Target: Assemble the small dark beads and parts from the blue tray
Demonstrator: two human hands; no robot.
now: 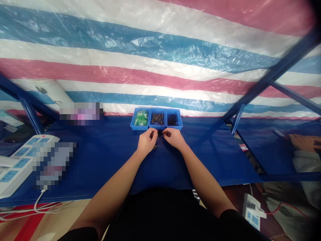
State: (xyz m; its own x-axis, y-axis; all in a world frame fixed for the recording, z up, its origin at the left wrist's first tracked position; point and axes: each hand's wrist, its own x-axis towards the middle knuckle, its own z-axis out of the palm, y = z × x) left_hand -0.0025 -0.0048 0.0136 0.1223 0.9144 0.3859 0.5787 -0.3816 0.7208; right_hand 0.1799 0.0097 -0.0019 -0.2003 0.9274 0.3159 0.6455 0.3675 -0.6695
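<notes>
My left hand [146,141] and my right hand [173,137] rest close together on the blue table cover [105,157], just in front of three small blue bins. Both hands have their fingers curled in a pinch around small dark parts that I cannot make out. A tiny dark part [155,146] lies on the cloth beside my left hand. The left bin [140,118] holds green pieces, the middle bin [157,118] holds dark and brass-coloured pieces, and the right bin [173,119] holds black pieces.
White power strips [17,160] with a cable lie at the table's left edge. A striped tarp [160,50] hangs behind. Blue metal frame bars [263,83] cross on the right, where another person's hand [303,142] rests. Another power strip [252,214] lies on the floor.
</notes>
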